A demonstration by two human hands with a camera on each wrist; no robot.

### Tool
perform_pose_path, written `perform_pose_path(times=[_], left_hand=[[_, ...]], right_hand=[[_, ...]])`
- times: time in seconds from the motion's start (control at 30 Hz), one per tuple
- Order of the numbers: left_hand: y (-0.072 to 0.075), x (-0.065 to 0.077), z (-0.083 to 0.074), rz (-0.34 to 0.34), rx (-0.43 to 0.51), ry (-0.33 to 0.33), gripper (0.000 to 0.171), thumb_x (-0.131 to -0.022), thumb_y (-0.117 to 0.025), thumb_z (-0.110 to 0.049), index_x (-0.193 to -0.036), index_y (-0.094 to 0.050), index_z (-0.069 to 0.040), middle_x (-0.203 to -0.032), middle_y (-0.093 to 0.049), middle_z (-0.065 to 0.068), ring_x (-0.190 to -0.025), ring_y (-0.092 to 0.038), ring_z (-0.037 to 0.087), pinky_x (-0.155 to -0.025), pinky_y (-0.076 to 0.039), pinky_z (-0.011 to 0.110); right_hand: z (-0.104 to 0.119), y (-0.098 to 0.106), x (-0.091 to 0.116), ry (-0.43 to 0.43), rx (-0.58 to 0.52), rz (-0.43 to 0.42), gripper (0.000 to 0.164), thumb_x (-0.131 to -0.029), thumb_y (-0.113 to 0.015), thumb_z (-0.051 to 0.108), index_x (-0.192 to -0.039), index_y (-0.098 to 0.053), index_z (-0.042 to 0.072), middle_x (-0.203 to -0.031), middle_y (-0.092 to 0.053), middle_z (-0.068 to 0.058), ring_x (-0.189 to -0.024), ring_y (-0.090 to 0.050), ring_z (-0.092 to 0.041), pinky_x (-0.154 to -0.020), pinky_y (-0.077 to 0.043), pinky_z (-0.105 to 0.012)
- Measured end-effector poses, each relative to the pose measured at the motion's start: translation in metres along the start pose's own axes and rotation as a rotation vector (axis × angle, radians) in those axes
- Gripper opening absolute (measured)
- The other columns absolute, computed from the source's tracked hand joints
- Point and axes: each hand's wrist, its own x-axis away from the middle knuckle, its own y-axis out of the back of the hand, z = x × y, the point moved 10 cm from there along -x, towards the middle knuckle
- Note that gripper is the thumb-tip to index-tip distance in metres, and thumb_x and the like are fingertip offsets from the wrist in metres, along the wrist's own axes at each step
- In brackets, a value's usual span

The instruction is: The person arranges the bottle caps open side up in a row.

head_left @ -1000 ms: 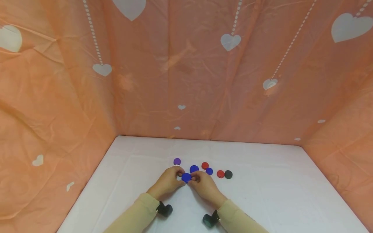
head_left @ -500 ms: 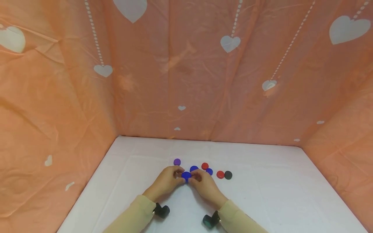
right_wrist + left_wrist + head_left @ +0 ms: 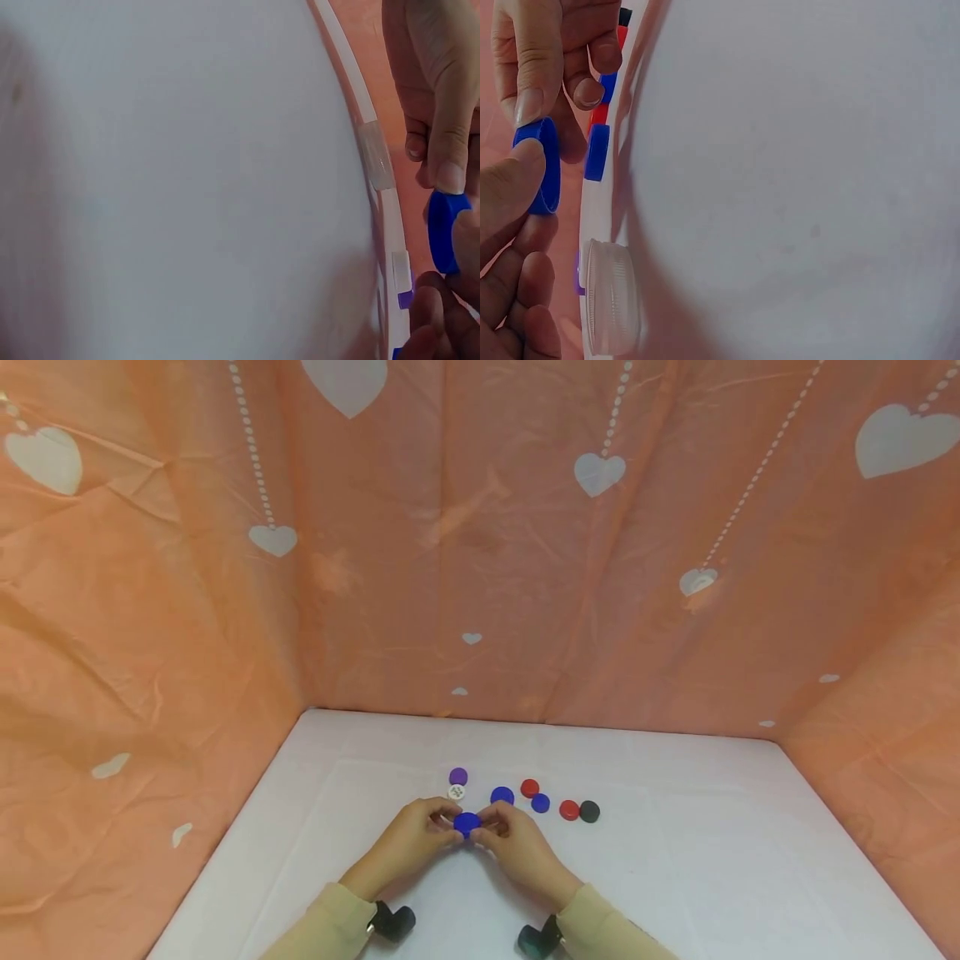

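Observation:
Both hands hold one blue bottle cap [image 3: 467, 825] between them, raised over the table. My left hand [image 3: 411, 843] pinches its left edge with thumb and fingers, and my right hand [image 3: 521, 847] pinches the right edge. In the left wrist view the blue cap stands on edge, its rim and hollow side showing between the two thumbs. Just beyond the hands lie a white patterned cap [image 3: 456, 792], a purple cap [image 3: 458, 776] and a second blue cap [image 3: 502, 795], partly covered by the right hand's fingers.
Farther right on the white table [image 3: 712, 852] lie a red cap [image 3: 529, 788] touching a small blue cap [image 3: 540, 803], and another red cap [image 3: 569, 810] beside a black one [image 3: 589, 812]. A translucent ribbed cap [image 3: 611, 300] stands near the left hand. Orange cloth [image 3: 525, 568] walls the table.
Both hands have shifted a little left with the blue cap still between them. The white patterned cap, earlier mostly hidden behind the left hand, now shows.

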Motion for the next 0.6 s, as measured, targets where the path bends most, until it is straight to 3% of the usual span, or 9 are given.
perform_pose_path(times=[0.17, 0.6], left_hand=[[0.0018, 0.0015, -0.0014, -0.006, 0.0, -0.013, 0.03, -0.083, -0.077, -0.018, -0.11, -0.068, -0.008, -0.1, -0.066, 0.0, -0.084, -0.062, 0.012, -0.074, -0.051, 0.028], [0.0056, 0.0021, -0.0037, -0.019, 0.014, -0.005, 0.023, -0.084, -0.076, -0.02, -0.104, -0.072, -0.01, -0.086, -0.065, -0.007, -0.074, -0.057, 0.011, -0.065, -0.048, 0.026]], right_hand=[[0.0005, -0.0003, 0.0001, 0.013, -0.002, 0.005, 0.015, -0.094, -0.065, 0.027, -0.106, -0.064, 0.018, -0.1, -0.064, 0.008, -0.088, -0.059, -0.012, -0.077, -0.051, -0.028], [0.0001, 0.0025, 0.0016, 0.004, -0.033, -0.016, 0.016, -0.094, -0.065, 0.032, -0.101, -0.065, 0.018, -0.096, -0.064, 0.007, -0.082, -0.061, -0.015, -0.069, -0.051, -0.026]])
